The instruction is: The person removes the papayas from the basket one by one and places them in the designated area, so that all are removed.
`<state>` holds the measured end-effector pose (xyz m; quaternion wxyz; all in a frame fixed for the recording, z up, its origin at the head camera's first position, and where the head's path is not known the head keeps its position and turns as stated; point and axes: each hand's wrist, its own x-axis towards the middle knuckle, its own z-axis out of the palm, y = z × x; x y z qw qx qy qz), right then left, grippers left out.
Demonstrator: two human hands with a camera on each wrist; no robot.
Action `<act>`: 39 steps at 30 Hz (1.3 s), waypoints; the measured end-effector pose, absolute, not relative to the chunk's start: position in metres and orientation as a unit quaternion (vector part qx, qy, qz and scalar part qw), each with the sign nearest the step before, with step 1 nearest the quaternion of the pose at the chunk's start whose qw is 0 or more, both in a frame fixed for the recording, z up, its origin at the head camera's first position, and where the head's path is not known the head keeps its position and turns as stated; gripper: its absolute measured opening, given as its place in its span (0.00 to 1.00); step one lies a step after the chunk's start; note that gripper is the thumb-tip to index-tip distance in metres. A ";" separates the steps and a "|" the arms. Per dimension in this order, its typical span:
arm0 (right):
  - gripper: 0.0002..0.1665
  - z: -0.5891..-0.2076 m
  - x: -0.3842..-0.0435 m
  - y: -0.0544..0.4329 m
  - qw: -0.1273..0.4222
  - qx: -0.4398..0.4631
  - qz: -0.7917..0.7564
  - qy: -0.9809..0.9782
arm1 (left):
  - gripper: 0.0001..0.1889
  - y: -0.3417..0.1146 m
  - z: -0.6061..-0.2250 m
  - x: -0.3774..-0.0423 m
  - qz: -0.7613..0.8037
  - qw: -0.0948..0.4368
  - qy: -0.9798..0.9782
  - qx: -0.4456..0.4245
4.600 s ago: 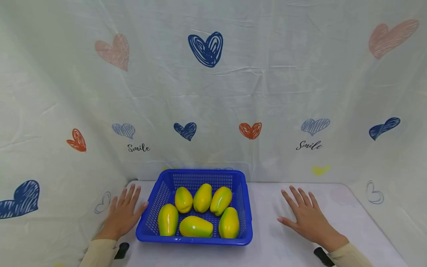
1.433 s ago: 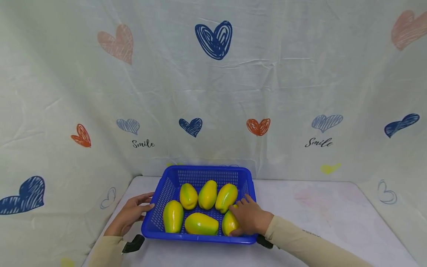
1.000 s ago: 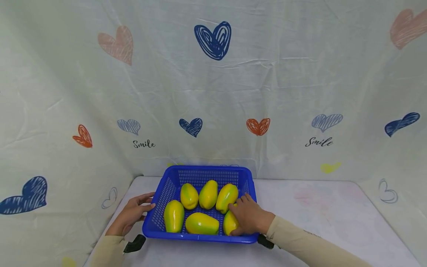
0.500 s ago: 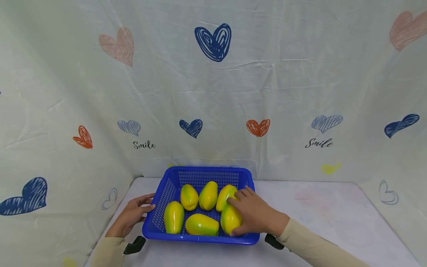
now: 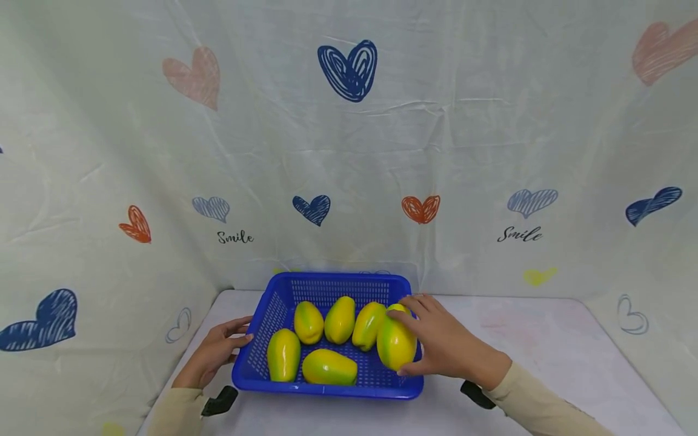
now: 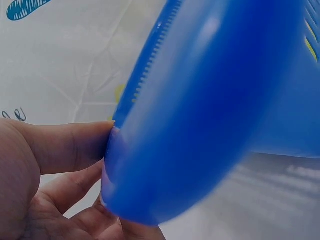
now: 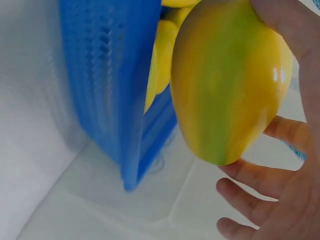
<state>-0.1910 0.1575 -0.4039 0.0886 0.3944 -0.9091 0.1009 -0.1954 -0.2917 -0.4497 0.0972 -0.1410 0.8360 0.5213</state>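
A blue plastic basket (image 5: 327, 390) with slotted walls stands on the white table. My left hand (image 5: 215, 351) pinches its left rim, thumb tip on the edge and the other fingers underneath, as the left wrist view shows. My right hand (image 5: 447, 339) grips a glossy yellow-green papaya (image 5: 395, 342) between thumb and fingers, raised at the basket's right rim. In the right wrist view this papaya (image 7: 225, 85) hangs beside the basket wall (image 7: 107, 75). Several similar papayas lie in the basket, among them one on its side at the front (image 5: 329, 367) and one upright at the left (image 5: 283, 355).
A pale curtain (image 5: 463, 133) printed with hearts and "Smile" hangs behind the table and along its left side. To the right of the basket stretches the white tabletop (image 5: 523, 339). Dark straps (image 5: 220, 401) sit at both wrists.
My right hand, first flat on the table, went into the basket, took hold of the front right papaya and raised it rightward to the rim. My left hand moved onto the left rim.
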 end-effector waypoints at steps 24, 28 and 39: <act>0.55 -0.447 -0.191 0.255 0.136 0.312 0.122 -0.932 | 0.32 -0.293 -0.449 -0.192 0.523 0.095 0.837 -0.130; 0.55 -0.458 -0.194 0.267 0.133 0.312 0.121 -0.933 | 0.32 -0.293 -0.449 -0.192 0.521 0.096 0.838 -0.130; 0.55 -0.476 -0.203 0.295 0.097 0.295 0.121 -0.943 | 0.31 -0.293 -0.448 -0.192 0.521 0.096 0.839 -0.127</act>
